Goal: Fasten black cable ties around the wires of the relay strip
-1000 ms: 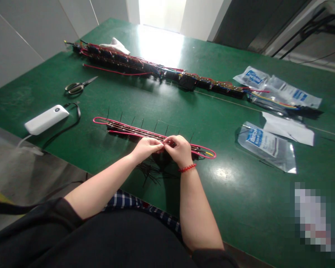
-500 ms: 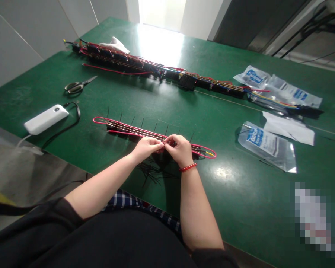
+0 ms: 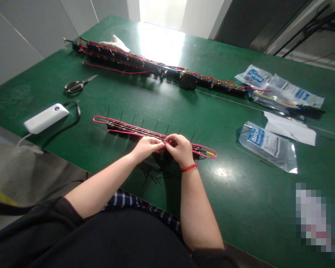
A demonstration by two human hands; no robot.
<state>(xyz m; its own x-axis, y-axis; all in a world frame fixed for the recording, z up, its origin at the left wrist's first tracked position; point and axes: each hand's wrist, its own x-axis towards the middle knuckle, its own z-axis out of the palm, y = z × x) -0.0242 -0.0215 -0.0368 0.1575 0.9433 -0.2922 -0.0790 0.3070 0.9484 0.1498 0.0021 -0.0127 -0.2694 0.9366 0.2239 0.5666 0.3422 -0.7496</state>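
Observation:
A short dark bar wrapped with red wires (image 3: 128,128) lies across the near part of the green table, with several thin black ties sticking up along its far side. My left hand (image 3: 147,147) and my right hand (image 3: 179,149) meet over its right half, fingertips pinched together. What they pinch is too small to make out. A red bead bracelet (image 3: 188,167) circles my right wrist. Loose black ties (image 3: 150,173) lie just below my hands. The bar's right end has a red wire loop (image 3: 215,154) and a yellow piece.
A long wired assembly (image 3: 188,80) stretches across the back of the green table (image 3: 123,95). Scissors (image 3: 75,86) and a white device (image 3: 46,118) with a cable lie at left. Plastic bags (image 3: 268,145) and white paper (image 3: 290,127) are at right, near a blurred patch.

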